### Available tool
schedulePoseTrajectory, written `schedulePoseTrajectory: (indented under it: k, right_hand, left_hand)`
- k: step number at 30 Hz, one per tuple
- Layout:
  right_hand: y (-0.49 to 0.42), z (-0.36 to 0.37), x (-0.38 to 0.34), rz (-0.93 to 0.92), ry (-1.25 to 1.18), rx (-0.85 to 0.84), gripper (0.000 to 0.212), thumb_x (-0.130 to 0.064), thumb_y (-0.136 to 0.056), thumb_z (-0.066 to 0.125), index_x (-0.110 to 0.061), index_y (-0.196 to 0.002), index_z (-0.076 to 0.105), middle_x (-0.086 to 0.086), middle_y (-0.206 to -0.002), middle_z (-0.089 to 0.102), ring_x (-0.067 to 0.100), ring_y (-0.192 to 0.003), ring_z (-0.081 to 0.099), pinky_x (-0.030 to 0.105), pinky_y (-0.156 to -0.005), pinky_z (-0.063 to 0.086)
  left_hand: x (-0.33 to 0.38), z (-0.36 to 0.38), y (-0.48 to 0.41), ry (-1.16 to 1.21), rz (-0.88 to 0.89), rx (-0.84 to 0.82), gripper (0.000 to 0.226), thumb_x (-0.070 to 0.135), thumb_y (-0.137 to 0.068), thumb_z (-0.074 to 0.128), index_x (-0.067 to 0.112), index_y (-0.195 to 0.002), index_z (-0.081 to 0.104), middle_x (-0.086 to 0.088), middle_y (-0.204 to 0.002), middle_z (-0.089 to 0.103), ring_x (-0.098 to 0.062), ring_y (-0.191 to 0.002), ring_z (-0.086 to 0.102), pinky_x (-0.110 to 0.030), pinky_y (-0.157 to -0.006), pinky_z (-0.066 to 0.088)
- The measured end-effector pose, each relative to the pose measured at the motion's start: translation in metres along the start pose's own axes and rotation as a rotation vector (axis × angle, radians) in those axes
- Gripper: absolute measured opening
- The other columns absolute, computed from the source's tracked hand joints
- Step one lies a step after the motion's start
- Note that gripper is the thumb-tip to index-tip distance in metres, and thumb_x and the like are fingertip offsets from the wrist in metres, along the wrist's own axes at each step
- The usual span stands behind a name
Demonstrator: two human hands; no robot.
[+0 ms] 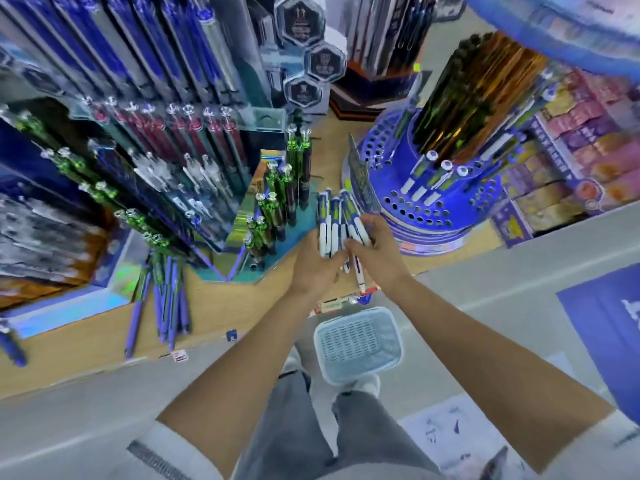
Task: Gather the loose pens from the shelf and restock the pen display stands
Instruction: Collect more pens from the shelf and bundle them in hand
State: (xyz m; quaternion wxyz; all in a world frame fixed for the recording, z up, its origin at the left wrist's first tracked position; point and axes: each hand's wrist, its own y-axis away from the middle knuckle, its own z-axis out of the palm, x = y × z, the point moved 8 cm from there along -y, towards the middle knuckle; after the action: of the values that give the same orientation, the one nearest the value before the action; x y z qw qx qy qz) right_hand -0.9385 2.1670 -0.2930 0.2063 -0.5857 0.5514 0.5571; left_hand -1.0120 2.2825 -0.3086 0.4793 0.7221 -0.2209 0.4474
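A bundle of white and blue pens stands upright between both hands above the wooden shelf. My left hand grips the bundle from the left and below. My right hand holds pens on the bundle's right side, fingers curled over them. One or two pens hang down below the hands. To the right stands a round blue display stand with many holes; three white and blue pens sit in it. A green pen stand is just left of the hands.
Several loose purple pens lie on the shelf at the left. Tall pen racks fill the back left. A pale blue basket sits on the floor below the shelf edge, near my feet. Boxed goods stack at the right.
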Motion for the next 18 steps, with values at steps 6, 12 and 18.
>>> schedulePoseTrajectory:
  k: [6, 12, 18]
  right_hand:
    - [-0.001, 0.003, 0.0, 0.004, -0.002, -0.02, 0.062, 0.01, -0.08, 0.066, -0.004, -0.133, 0.039, -0.001, -0.099, 0.059, 0.008, -0.089, 0.063, 0.018, -0.077, 0.052]
    - [0.009, 0.005, -0.012, -0.071, -0.015, -0.073, 0.065, 0.022, -0.077, 0.058, -0.007, -0.133, 0.042, -0.007, -0.104, 0.057, -0.014, -0.086, 0.058, 0.005, -0.075, 0.045]
    - [0.017, 0.002, -0.016, -0.154, 0.068, -0.12, 0.064, 0.021, -0.078, 0.054, -0.033, -0.112, 0.05, -0.007, -0.106, 0.062, -0.01, -0.093, 0.061, 0.011, -0.085, 0.049]
  left_hand:
    - [0.01, -0.008, 0.013, -0.182, 0.167, 0.117, 0.05, 0.01, -0.075, 0.073, 0.013, -0.122, 0.055, 0.0, -0.101, 0.065, -0.015, -0.083, 0.062, -0.027, -0.073, 0.05]
    - [0.013, -0.021, 0.019, -0.293, 0.112, 0.255, 0.04, 0.008, -0.08, 0.067, 0.01, -0.119, 0.059, -0.004, -0.106, 0.068, -0.019, -0.091, 0.064, -0.024, -0.072, 0.043]
    - [0.007, -0.022, 0.023, -0.275, 0.139, 0.335, 0.032, 0.016, -0.078, 0.067, 0.021, -0.109, 0.069, 0.0, -0.089, 0.072, -0.02, -0.078, 0.068, -0.035, -0.074, 0.055]
